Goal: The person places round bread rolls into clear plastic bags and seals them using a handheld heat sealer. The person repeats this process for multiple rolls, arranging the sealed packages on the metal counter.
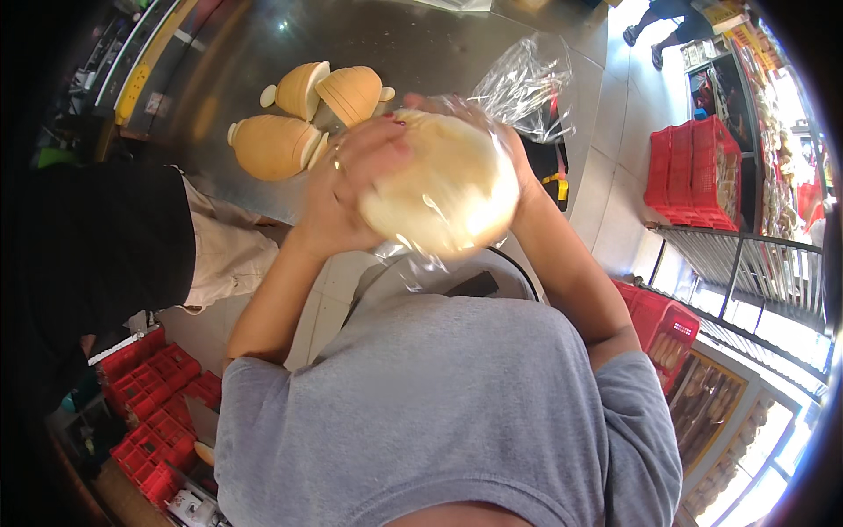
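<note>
A pale round loaf of bread [443, 189] in a clear plastic bag is held up in front of my chest, over the near edge of the metal table [386, 44]. My left hand [356, 171] grips its left side, the fingers spread over the plastic and smeared by motion. On the far right side my right hand [516, 162] holds it too, its fingers mostly behind the loaf. Beyond my left hand lie sliced loaves: one in front [274, 147], one at the back [300, 90] and one tilted against it [353, 95]. End slices lean beside them.
Crumpled clear plastic bags [531, 88] lie at the table's right edge. A person in a black top [105, 237] stands close on my left. Red crates stand at the lower left [154, 386] and on the right [694, 171], near a metal rack [746, 268]. Another person's legs [663, 35] show far right.
</note>
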Tool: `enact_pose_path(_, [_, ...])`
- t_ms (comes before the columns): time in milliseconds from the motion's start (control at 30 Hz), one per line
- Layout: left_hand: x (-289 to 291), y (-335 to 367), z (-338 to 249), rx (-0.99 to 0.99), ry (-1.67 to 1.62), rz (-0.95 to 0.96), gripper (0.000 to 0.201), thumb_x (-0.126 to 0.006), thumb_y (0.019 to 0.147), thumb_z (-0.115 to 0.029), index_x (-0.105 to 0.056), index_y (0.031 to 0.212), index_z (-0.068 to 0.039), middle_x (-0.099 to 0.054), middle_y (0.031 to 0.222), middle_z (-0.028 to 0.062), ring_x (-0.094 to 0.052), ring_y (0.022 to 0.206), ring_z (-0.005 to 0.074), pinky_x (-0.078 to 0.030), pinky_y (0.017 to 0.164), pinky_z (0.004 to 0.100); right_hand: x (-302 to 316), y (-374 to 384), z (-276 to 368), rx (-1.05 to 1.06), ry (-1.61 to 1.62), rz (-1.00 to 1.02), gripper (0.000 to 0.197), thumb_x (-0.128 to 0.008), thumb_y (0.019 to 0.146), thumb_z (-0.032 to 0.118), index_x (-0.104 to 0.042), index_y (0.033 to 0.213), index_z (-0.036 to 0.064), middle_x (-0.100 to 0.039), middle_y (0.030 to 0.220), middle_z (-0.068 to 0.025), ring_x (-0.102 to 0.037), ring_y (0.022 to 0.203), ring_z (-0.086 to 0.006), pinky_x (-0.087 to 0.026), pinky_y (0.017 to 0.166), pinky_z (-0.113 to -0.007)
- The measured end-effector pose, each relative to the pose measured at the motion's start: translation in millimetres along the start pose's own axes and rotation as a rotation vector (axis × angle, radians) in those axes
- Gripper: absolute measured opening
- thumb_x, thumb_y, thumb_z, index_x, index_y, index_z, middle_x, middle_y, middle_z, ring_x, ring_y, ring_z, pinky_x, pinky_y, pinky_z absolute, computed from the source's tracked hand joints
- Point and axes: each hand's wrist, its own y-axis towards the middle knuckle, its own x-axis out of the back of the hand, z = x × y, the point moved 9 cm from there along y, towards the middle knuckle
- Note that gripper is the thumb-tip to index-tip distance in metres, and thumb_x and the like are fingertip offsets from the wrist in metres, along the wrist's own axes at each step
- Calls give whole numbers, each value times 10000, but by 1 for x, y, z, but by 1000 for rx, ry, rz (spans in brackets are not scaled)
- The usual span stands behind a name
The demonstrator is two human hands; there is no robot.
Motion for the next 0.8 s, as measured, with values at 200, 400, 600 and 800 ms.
enact_pose_path(200, [-60, -74, 66, 819, -1348, -285, 768, -817, 780, -315, -418, 1361, -12, -558, 1292, 90, -552, 1198, 214, -463, 999, 384, -10, -10, 25, -10, 254, -263, 458, -565, 985, 360, -574, 1181, -54, -631, 1132, -144, -628, 990, -178, -533, 859, -321])
enact_pose_path(400, [-50, -61, 69, 870, -1246, -285, 823, -809, 784, -372, -395, 1400, -17, -477, 1395, 111, -473, 1286, 243, -436, 1027, 416, 10, -11, 19, 47, 164, -327, 375, -576, 988, 311, -596, 1107, -43, -651, 1037, -118, -633, 911, -159, -539, 812, -313])
enact_pose_path(600, [5, -5, -15, -72, 311, 84, 841, -857, 656, -240, -458, 1396, -252, -301, 1533, 103, -282, 1411, 364, -398, 1032, 513, 40, -22, 13, -219, 161, -521, 330, -561, 995, 287, -594, 1056, -36, -660, 921, -112, -657, 804, -169, -564, 691, -333])
enact_pose_path(800, [-16, 2, -23, -376, 289, 240, 896, -881, 561, -243, -488, 1359, -353, -307, 1533, 84, -289, 1411, 374, -331, 1035, 628, -32, -11, 28, -168, 177, 24, 570, -576, 967, 412, -489, 1393, 44, -581, 1295, -155, -600, 1116, -197, -504, 929, -338])
